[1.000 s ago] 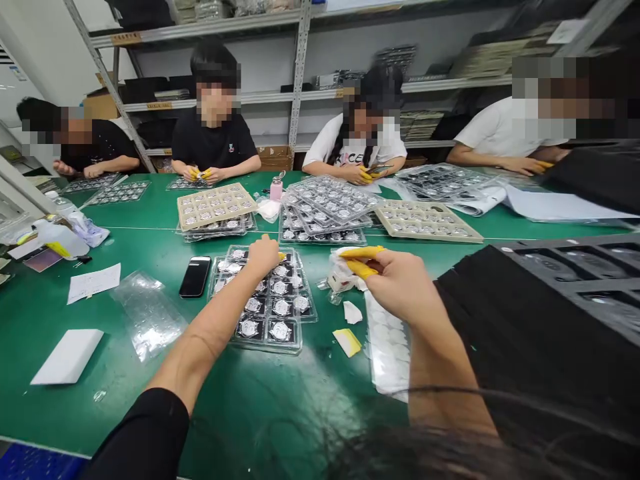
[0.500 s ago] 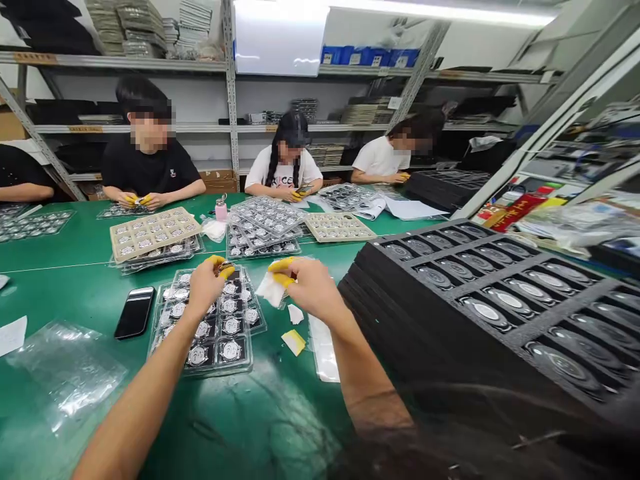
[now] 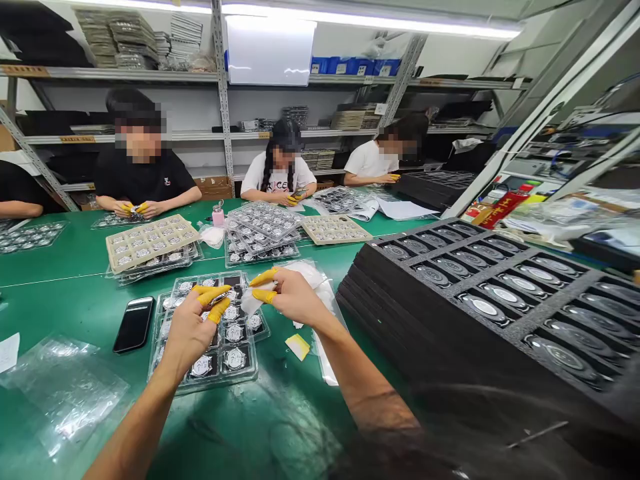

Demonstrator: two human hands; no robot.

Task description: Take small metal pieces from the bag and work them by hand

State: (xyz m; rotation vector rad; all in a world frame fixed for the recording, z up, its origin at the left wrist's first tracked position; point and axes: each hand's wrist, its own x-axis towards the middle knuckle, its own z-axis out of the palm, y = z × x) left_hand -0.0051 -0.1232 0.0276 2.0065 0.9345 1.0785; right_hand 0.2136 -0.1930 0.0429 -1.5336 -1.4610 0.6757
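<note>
My left hand [image 3: 190, 328], with yellow finger covers on thumb and fingers, pinches a thin metal watch case [image 3: 219, 297] seen edge-on. It is held above a clear plastic tray [image 3: 220, 383] of white-dialled watch pieces in black compartments. My right hand [image 3: 296, 297], also in yellow finger covers, is closed on a thin white wiping cloth [image 3: 251, 304], which hangs from the fingertips just right of the watch case. Cloth and case look close together; whether they touch I cannot tell. A second tray lies partly under the first.
A phone [image 3: 134, 324] and a clear plastic bag [image 3: 67, 390] lie left. Tall black foam trays [image 3: 400, 347] stand right. A yellow-white scrap [image 3: 298, 347] lies near my right arm. Farther back are a beige tray [image 3: 153, 244], stacked clear trays [image 3: 265, 223] and several co-workers seated.
My right hand has moved left with the cloth toward my left hand. My left hand has come slightly down and nearer, turning so the watch case shows. The view has shifted slightly.
</note>
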